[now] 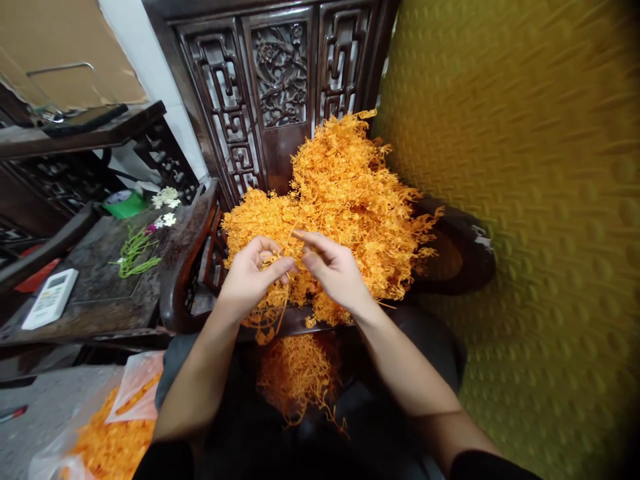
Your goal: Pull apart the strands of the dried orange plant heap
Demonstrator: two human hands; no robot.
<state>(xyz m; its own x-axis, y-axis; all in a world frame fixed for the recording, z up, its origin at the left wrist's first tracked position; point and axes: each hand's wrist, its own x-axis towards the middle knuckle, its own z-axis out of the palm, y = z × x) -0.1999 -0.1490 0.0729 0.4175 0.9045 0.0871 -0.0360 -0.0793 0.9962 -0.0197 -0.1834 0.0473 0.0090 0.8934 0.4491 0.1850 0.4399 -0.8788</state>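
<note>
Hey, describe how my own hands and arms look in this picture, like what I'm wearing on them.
Your left hand and right hand are bare, with no gloves, rings or watch visible. The forearms are uncovered up to plain black sleeves near the bottom edge.

No readable text anywhere here, folks! Our best hope is the white remote control [51,298] lying on the dark surface [103,297], with its grey display [56,280] and its buttons [49,303], but any markings there are too small and blurred: not one word or number comes through!
</note>
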